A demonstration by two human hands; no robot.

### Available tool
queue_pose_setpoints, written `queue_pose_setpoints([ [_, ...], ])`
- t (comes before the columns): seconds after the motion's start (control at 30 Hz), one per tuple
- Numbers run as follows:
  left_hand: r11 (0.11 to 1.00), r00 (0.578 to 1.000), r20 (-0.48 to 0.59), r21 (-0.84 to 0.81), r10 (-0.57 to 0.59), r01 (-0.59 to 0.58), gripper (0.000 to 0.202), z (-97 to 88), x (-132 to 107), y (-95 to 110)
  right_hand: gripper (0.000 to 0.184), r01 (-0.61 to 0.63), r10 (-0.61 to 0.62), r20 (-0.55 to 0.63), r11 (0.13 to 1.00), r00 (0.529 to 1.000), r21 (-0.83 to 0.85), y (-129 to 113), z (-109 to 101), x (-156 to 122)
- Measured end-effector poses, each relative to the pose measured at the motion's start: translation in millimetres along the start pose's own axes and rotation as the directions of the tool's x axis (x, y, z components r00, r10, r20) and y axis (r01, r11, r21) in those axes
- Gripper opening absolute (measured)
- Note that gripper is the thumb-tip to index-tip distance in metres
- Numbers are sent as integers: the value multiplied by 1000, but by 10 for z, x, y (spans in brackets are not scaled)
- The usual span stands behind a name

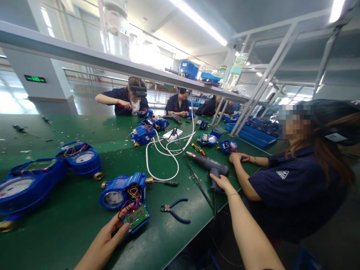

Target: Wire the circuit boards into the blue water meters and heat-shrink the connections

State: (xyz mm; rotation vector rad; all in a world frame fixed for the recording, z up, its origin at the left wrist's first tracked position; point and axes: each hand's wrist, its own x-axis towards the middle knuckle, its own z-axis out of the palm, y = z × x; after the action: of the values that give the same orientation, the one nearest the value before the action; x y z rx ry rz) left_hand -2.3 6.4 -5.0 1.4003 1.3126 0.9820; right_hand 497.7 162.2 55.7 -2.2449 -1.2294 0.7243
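Sitting between the left fingers (114, 222) is the display board (136, 217) (text showing).

On the counter (62, 221), pliers (168, 208) lie about three o'clock from the meter (122, 192); the heat gun (209, 164), one o'clock from them.

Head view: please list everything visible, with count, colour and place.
Front meter: one, blue, table front
Other meters: many, blue, left, middle, right; exact count unclear
Heat gun: one, grey, right table edge
Cutters: one, blue handles, right of front meter
Hand tool: one, yellow-red, behind heat gun
Power strip: one, white, mid-table
Cable: unclear count, white, by power strip
Tray: one, blue, far right
Table: one, green, beneath
Shelf: one, white, above table
Lights: several, white, ceiling
Exit sign: one, green, left pillar
Other people: at least four, dark blue clothing, across and right
Left grip: one, on front meter's display
Right grip: one, around heat gun
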Motion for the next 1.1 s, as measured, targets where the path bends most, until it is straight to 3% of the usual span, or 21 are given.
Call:
queue_pose_setpoints([
  [0.13,1000,1000,-24,-15,1,-2,74,-8,0,9,32,-47,49,-23,997,999,68,-65,84,142],
  [0.3,999,999,-42,-49,1,-3,74,7,-8,135,32,-86,85,12,964,996,252,-24,116,54],
  [0.5,996,999,-44,-86,-12,8,79,21,-26,277,29,-160,99,154,868,983,469,92,121,-302],
  [0.73,995,1000,22,-101,9,-6,77,6,-40,263,24,-250,45,309,703,950,666,237,94,-747],
  [0.97,998,996,84,-59,26,-21,82,-2,-109,314,22,-253,-2,317,597,948,761,256,170,-1107],
  [1.1,999,997,76,-22,32,-30,82,-6,-123,307,21,-154,-54,220,556,974,817,199,218,-1299],
])
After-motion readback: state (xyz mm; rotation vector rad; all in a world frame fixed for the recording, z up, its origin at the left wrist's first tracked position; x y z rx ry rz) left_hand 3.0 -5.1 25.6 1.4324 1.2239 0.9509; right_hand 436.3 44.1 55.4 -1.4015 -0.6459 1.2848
